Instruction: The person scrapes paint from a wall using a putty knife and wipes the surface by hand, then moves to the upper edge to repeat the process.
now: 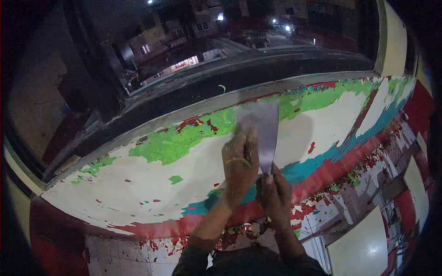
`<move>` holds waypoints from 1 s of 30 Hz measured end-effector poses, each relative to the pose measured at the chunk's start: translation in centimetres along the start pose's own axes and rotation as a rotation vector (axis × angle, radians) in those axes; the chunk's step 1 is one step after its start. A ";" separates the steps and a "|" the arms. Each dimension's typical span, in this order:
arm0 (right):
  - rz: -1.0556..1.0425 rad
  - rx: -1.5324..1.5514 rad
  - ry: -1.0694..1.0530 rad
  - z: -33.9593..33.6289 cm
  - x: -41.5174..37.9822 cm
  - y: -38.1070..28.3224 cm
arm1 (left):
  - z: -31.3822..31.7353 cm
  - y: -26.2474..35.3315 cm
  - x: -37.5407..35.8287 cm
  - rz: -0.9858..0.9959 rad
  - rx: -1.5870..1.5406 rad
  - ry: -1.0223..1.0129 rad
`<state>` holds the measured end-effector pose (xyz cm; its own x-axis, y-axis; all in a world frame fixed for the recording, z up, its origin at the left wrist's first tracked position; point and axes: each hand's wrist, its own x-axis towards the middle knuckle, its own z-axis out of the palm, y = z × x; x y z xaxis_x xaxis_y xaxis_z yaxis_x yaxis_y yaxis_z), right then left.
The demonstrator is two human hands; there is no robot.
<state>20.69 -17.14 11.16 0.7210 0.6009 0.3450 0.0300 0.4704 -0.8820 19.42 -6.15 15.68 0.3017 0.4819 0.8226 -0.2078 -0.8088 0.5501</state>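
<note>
A wide metal paint scraper lies with its broad blade against the painted sill wall, its far edge near the green layer under the window. My right hand is wrapped round the scraper's handle, which is mostly hidden. My left hand is closed at the blade's left side, with the fingers pressed against the metal. Around the blade, the wall shows patches of green paint, white, teal and red, with ragged peeled edges.
Behind the sill runs a dark window frame, with lit buildings outside. Paint flakes litter the tiled floor below. Pale flat panels stand at the lower right. A green paint curl clings near the frame.
</note>
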 end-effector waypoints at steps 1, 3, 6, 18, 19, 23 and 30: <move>0.027 0.029 -0.018 0.1 0.1 -0.5 | -0.2 0.2 0.8 0.032 -0.019 0.008; 0.072 0.090 -0.056 0.2 0.3 -1.3 | -0.6 0.5 0.2 0.106 0.265 0.026; 0.115 -0.043 -0.088 -2.3 -2.2 1.3 | -0.2 -0.3 -2.8 -0.047 0.229 -0.044; 0.188 -0.028 -0.090 -1.9 -2.7 2.6 | -0.1 -1.8 -3.8 0.212 0.219 0.116; 0.158 -0.023 -0.108 -1.5 -2.2 1.9 | -0.5 -1.0 -3.0 0.056 0.182 0.017; 0.120 -0.046 -0.162 -1.0 -1.0 -0.5 | -1.7 1.4 -0.6 -0.287 -0.025 -0.156; 0.107 -0.029 -0.139 -0.9 -0.7 -0.1 | -0.9 0.3 -1.1 -0.202 -0.076 -0.089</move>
<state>20.80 -18.19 10.71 0.6183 0.7313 0.2879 -0.0205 0.3812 -0.9243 18.16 -6.57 15.09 0.4242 0.5975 0.6805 -0.2034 -0.6694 0.7145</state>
